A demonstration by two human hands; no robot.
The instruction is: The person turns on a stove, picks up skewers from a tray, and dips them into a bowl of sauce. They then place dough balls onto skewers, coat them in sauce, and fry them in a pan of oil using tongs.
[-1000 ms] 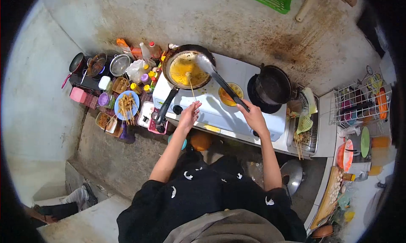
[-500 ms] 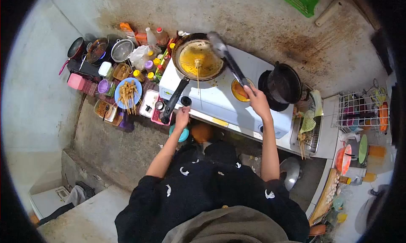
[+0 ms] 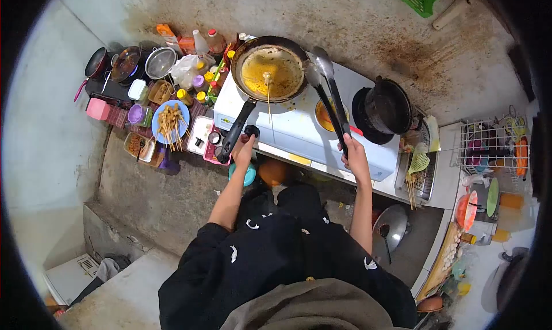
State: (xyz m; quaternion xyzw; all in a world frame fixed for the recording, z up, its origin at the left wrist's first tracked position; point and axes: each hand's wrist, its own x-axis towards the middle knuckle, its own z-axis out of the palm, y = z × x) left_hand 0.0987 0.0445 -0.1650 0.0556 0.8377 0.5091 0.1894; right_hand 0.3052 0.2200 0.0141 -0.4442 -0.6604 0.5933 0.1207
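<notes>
White two-burner stove (image 3: 299, 131): flat enamelled top, rectangular, set on a stained concrete worktop (image 3: 149, 186). Left burner carries a round dark frying pan (image 3: 270, 70) with yellow oil film and a thin wooden skewer (image 3: 268, 97) standing in it, stick leaning over the near rim. Right burner holds a smaller black pot (image 3: 386, 107), matte and sooted. Long metal tongs (image 3: 329, 97), spoon-shaped tips, lie angled across the stove centre with tips beside the pan rim; right hand (image 3: 352, 154) is closed around their black handles at the stove's front edge. Left hand (image 3: 242, 152) curls at the black knob (image 3: 251, 131), just beside the end of the pan's long black handle (image 3: 234, 135). Blue plate (image 3: 169, 122) of skewers sits left of the stove among crowded bottles; little free surface there.
</notes>
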